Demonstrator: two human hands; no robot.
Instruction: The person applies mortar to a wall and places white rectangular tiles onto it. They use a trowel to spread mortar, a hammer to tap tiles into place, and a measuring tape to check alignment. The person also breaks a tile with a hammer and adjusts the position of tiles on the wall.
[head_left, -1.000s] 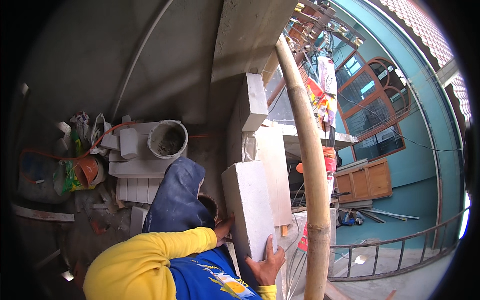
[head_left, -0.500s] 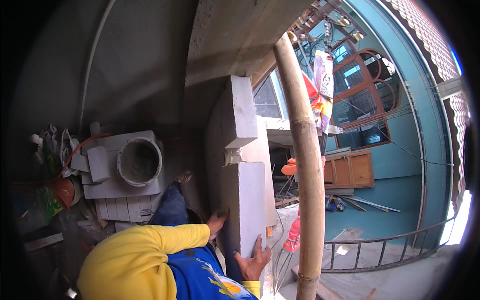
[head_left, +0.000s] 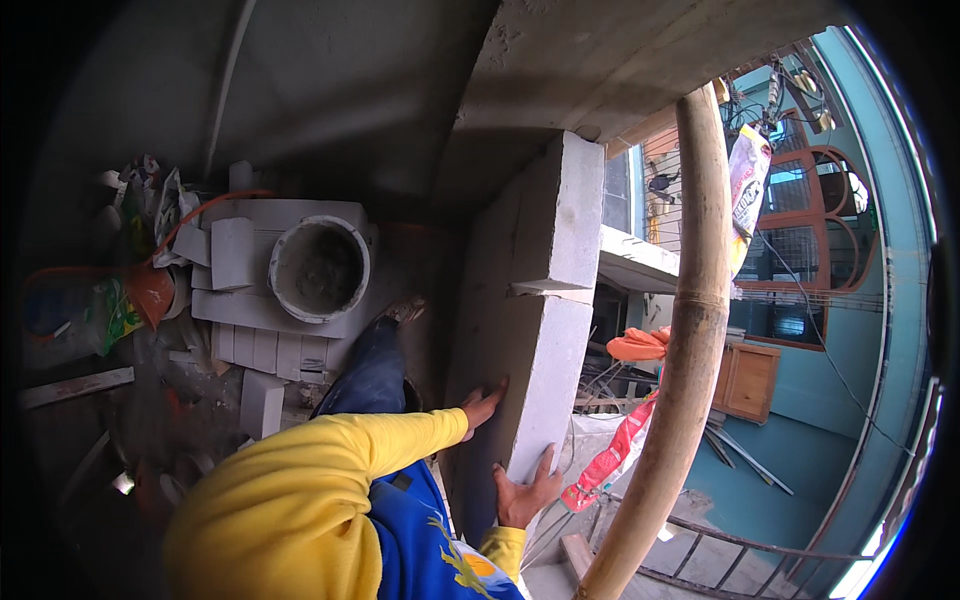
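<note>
A pale grey lightweight concrete block stands on top of a wall, its near end toward me. Against its left face lies my left hand, open, with fingers stretched out. My right hand grips the near end, thumb on one side and fingers on the other. Beyond it a second pale block sits in line under the concrete beam. The two blocks meet at a narrow joint, chipped at one corner. What lies under the near block is hidden.
A round bucket of grey mortar stands on stacked blocks to the left. A bamboo pole rises close by on the right. Bags, an orange cone-shaped thing and rubble lie at far left. A metal railing runs lower right.
The near block has moved up against the far block, closing the gap where lumpy mortar showed. Both hands have moved along with it. The whole view has shifted.
</note>
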